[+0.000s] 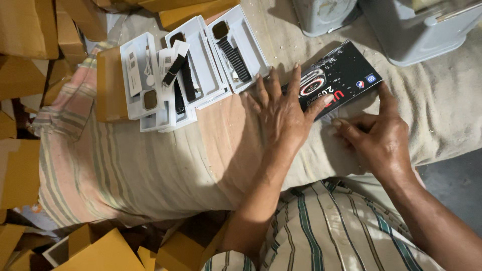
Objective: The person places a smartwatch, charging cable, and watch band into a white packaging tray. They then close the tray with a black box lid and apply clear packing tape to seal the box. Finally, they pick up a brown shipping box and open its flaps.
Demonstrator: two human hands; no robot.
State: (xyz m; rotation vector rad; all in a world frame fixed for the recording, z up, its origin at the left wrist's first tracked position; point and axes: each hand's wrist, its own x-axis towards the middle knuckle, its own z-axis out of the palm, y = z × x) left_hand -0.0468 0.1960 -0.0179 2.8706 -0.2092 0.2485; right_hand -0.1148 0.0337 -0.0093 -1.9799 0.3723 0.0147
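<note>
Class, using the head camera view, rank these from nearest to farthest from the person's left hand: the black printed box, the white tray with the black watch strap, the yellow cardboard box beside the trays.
1. Black printed box: under the left hand fingertips, to its right.
2. White tray with the black strap: just above the hand.
3. Yellow cardboard box: far left, beyond the trays.

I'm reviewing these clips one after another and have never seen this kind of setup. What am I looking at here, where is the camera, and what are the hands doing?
There is no machine: one camera sits on a person's head and looks down at their own two bare hands. The left hand lies flat with fingers spread on a black printed box, and the right hand touches that box's near edge with a fingertip. Neither hand grips anything. The box rests on a cloth-covered surface. To the left lie several open white trays, each showing a watch with a dark strap. Brown cardboard boxes are piled around, and two grey containers stand at the top.
</note>
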